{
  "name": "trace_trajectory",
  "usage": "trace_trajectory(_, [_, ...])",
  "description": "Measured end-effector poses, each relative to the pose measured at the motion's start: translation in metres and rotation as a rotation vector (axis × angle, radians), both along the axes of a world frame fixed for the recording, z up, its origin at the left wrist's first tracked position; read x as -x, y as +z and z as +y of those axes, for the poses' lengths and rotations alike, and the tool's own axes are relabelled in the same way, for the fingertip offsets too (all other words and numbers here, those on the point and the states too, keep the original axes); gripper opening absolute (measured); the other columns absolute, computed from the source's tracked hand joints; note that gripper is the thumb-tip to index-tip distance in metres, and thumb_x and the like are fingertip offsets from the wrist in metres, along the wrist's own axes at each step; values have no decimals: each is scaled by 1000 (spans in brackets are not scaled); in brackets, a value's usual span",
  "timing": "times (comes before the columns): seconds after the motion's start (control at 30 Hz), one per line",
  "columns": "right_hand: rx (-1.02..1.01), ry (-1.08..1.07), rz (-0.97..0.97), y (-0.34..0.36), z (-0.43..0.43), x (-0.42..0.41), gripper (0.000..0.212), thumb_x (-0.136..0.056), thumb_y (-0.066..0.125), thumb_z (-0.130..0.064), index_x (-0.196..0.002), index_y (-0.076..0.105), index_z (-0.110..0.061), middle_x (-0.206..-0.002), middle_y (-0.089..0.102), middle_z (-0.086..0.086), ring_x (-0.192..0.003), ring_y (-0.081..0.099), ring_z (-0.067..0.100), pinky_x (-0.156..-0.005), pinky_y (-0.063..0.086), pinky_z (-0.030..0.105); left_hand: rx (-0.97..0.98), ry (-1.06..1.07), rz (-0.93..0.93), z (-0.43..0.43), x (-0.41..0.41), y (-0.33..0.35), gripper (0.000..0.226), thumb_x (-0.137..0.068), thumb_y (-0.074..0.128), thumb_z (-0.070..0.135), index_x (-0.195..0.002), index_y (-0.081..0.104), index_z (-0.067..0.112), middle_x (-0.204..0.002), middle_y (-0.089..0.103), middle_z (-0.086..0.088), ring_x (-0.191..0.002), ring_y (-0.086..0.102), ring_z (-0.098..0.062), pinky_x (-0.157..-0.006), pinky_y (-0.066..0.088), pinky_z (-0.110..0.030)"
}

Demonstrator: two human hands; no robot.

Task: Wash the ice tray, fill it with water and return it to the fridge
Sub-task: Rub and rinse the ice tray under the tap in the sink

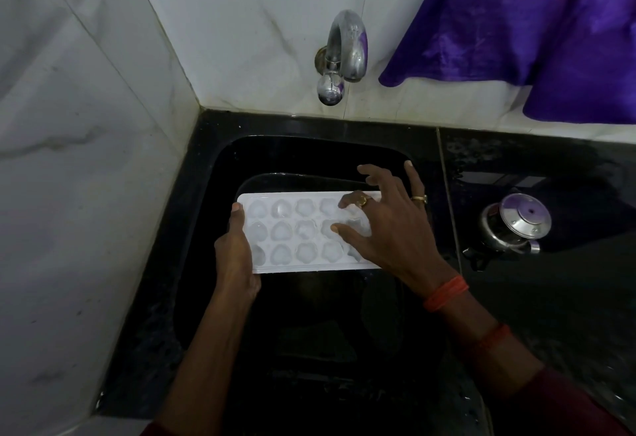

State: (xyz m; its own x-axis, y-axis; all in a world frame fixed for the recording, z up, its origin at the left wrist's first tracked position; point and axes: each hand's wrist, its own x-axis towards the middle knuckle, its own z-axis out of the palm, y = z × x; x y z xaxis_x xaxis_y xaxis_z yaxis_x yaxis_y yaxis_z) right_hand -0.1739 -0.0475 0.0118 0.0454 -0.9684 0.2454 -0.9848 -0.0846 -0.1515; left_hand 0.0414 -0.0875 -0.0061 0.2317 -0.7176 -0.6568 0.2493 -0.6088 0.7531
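Observation:
A white ice tray (292, 232) with several shaped cups is held level over the black sink (213, 215). My left hand (237, 256) grips its left end, thumb on the rim and fingers hidden beneath. My right hand (382, 219) lies over the tray's right end with fingers spread, its fingertips touching the cups. The chrome tap (344, 53) sticks out of the wall above the sink; no water runs from it.
White tiled walls stand to the left and behind. A purple cloth (533, 22) hangs at the upper right. On the wet black counter to the right sits a steel pressure cooker (512, 225).

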Motion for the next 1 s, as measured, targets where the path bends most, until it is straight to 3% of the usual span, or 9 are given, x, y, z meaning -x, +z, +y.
trace_trajectory(0.13, [-33, 56, 35, 0, -1, -6, 43, -89, 50, -62, -110, 74, -33, -148, 50, 8, -133, 53, 25, -124, 10, 58, 3, 8, 7, -1, 0, 3, 43, -97, 52, 56, -97, 69, 17, -95, 75, -7, -82, 73, -26, -60, 57, -34])
trace_trajectory(0.23, [-44, 62, 66, -1, -2, -10, 41, -92, 49, -61, -109, 74, -33, -147, 51, 9, -135, 50, 25, -124, 12, 60, 6, 8, 10, -1, 0, 6, 41, -97, 51, 55, -95, 68, 18, -92, 74, -6, -79, 72, -24, -55, 56, -31])
trace_trajectory(0.53, [-83, 49, 159, -2, -6, -12, 47, -95, 43, -63, -108, 77, -32, -148, 51, 10, -136, 47, 27, -125, 4, 57, -11, -14, 5, -2, 0, 6, 47, -96, 50, 59, -102, 69, 16, -100, 75, -9, -87, 73, -28, -63, 59, -36])
trace_trajectory(0.77, [44, 50, 144, 3, -9, -11, 44, -94, 47, -59, -96, 79, -29, -139, 58, 6, -131, 53, 26, -125, 7, 58, -5, -18, -11, -3, 1, 10, 43, -97, 49, 57, -93, 67, 18, -94, 74, -7, -81, 73, -25, -50, 56, -29])
trace_trajectory(1.0, [-32, 61, 200, 0, -9, -14, 47, -96, 43, -63, -103, 78, -32, -144, 55, 8, -135, 49, 28, -125, 3, 58, -20, -21, 0, -3, -4, 4, 45, -96, 51, 58, -98, 69, 16, -96, 75, -8, -83, 74, -27, -60, 58, -34])
